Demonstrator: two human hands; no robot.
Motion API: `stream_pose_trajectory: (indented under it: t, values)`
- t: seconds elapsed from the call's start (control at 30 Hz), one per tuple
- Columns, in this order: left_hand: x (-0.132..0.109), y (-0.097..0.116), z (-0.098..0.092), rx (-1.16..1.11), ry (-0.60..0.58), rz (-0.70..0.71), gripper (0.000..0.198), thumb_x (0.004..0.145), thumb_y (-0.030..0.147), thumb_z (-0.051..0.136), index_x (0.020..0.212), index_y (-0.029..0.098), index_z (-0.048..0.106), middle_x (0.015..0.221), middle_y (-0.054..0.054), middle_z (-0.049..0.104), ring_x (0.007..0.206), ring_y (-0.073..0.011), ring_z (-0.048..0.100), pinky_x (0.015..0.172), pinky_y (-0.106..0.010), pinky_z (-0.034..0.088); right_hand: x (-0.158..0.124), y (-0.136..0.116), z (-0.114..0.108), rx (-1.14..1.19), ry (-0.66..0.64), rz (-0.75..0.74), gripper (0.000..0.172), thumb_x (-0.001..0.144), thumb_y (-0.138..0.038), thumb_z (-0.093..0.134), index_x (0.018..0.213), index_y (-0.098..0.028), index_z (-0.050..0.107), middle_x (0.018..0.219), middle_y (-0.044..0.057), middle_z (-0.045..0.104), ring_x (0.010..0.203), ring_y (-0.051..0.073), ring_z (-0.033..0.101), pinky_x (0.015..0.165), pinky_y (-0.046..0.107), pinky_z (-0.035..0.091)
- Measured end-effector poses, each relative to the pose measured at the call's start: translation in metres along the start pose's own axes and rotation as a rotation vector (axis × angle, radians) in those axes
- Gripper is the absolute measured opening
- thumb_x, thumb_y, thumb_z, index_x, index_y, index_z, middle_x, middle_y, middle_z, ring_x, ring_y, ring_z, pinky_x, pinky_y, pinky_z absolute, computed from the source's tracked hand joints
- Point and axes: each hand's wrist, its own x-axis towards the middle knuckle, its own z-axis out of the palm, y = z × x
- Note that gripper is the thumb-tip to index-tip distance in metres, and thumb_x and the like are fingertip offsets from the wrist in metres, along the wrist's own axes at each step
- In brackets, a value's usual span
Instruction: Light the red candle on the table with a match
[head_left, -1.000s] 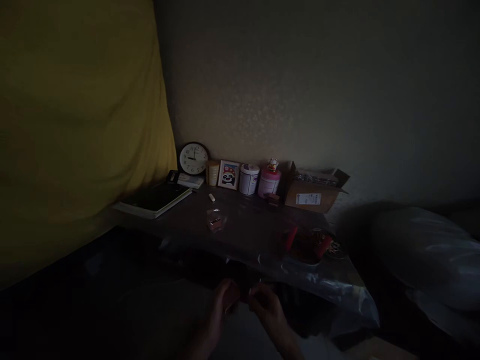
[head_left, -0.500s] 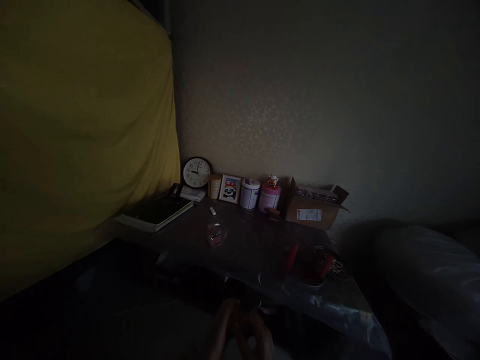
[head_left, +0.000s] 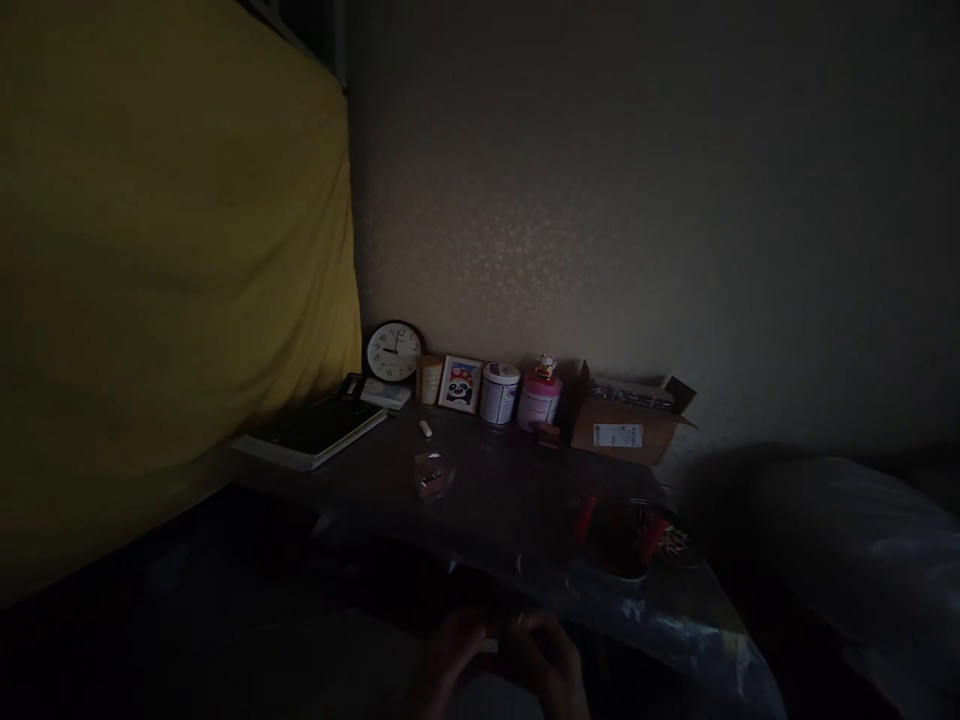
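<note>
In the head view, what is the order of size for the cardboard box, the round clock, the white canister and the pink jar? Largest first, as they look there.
1. The cardboard box
2. The round clock
3. The white canister and the pink jar look about alike, so I cannot rank them.

Body parts in view are a left hand [head_left: 457, 655] and a right hand [head_left: 547, 655], both bare and located below the near edge of the plastic-covered table [head_left: 660, 610]. Each hand narrows toward the lower frame border into a dim forearm [head_left: 570, 700]. Shadow obscures surface detail, so whether a sleeve or cuff covers either forearm cannot be determined.
</note>
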Motion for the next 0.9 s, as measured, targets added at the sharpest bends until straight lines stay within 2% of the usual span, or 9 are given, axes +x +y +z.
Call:
stream_pose_trajectory:
  t: [0.1,0.2,0.4,0.5,0.63,0.9]
  values:
    - [-0.005,0.001,0.005,-0.04,0.031,0.001,0.038,0.058,0.051,0.073,0.084,0.024,0.071,0.093,-0.007,0.07,0.098,-0.0297,0.059,0.084,-0.043,0.046,0.001,-0.004,-0.005,0.062,0.028,0.05,0.029,0.065,-0.046,0.072,0.077,-0.023,0.06,0.067,-0.002,0.062,0.062,0.017,0.062,0.06,0.029,0.053]
    - [-0.01,0.003,0.011,-0.155,0.083,-0.042,0.038,0.052,0.05,0.077,0.08,0.024,0.072,0.091,-0.007,0.071,0.094,-0.0287,0.061,0.085,-0.041,0.045,0.001,-0.007,-0.006,0.04,0.084,0.039,0.033,0.064,-0.046,0.073,0.086,-0.025,0.061,0.074,-0.001,0.064,0.067,0.02,0.064,0.057,0.029,0.053]
    - [-0.015,0.01,0.015,-0.26,-0.004,-0.051,0.036,0.053,0.043,0.079,0.081,0.022,0.073,0.093,-0.008,0.072,0.1,-0.0291,0.061,0.095,-0.041,0.042,-0.003,-0.013,-0.001,-0.007,0.106,-0.016,0.033,0.066,-0.047,0.072,0.086,-0.022,0.064,0.079,0.003,0.068,0.075,0.022,0.066,0.063,0.028,0.055]
    - [-0.012,0.008,0.013,-0.251,0.008,-0.058,0.033,0.053,0.039,0.08,0.08,0.021,0.073,0.093,-0.008,0.073,0.101,-0.0295,0.061,0.095,-0.042,0.042,-0.005,-0.012,0.0,-0.092,0.099,-0.048,0.033,0.07,-0.05,0.067,0.085,-0.02,0.066,0.083,0.005,0.07,0.077,0.023,0.066,0.063,0.027,0.055]
    - [-0.01,0.008,0.012,-0.226,0.013,-0.038,0.032,0.056,0.038,0.079,0.083,0.022,0.073,0.096,-0.008,0.072,0.104,-0.0291,0.06,0.096,-0.042,0.042,-0.005,-0.005,-0.002,-0.285,0.097,-0.18,0.031,0.072,-0.048,0.066,0.083,-0.019,0.068,0.081,0.004,0.071,0.077,0.02,0.067,0.067,0.021,0.054]
    - [-0.017,0.016,0.015,-0.155,0.026,-0.025,0.035,0.058,0.04,0.077,0.085,0.02,0.072,0.096,-0.007,0.072,0.101,-0.0278,0.06,0.094,-0.041,0.044,-0.006,-0.004,-0.002,-0.548,0.03,-0.318,0.024,0.081,-0.043,0.057,0.085,-0.023,0.069,0.076,0.001,0.072,0.07,0.015,0.069,0.061,0.012,0.052]
